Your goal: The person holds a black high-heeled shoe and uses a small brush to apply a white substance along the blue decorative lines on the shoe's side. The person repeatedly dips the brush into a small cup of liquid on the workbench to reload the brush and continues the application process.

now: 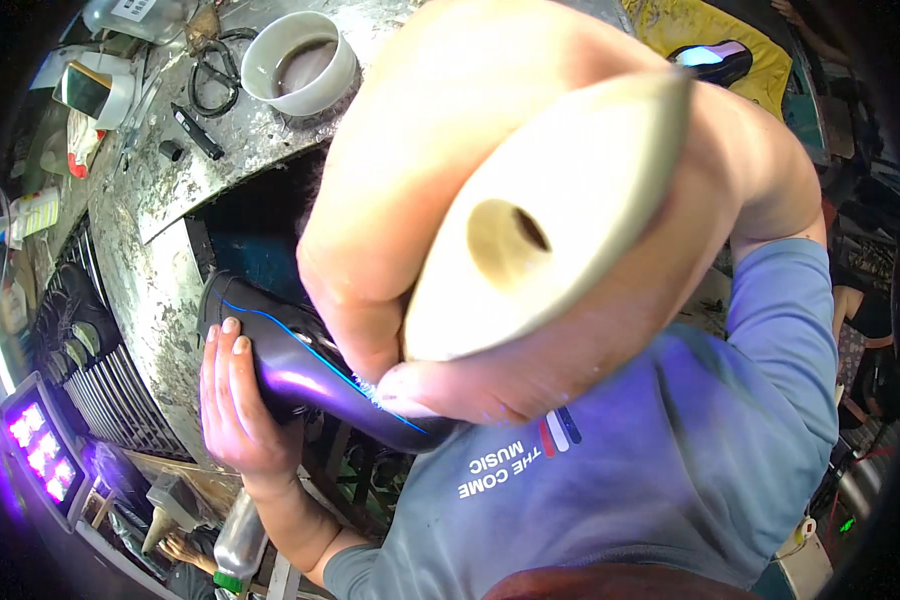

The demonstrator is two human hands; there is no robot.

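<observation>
A dark, glossy shoe upper (305,380) lies aslant in front of me, and a thin glowing blue line runs along its edge. My left hand (240,405) grips it near its left end, fingers laid over the side. Close to the camera, my right hand (370,190) is closed around a brush (580,170) with a pale, wide handle that has a hole near its end. The brush's bristles meet the shoe at the blue line. My right hand and the handle hide much of the middle of the view.
On the stained worktable (160,190) stand a white bowl (272,95) with dark residue, a black marker (198,132) and a phone (85,90). A purple-lit lamp panel (45,450) and racked shoes (70,325) are left. A bottle (240,535) and another person's hand (185,550) show lower left.
</observation>
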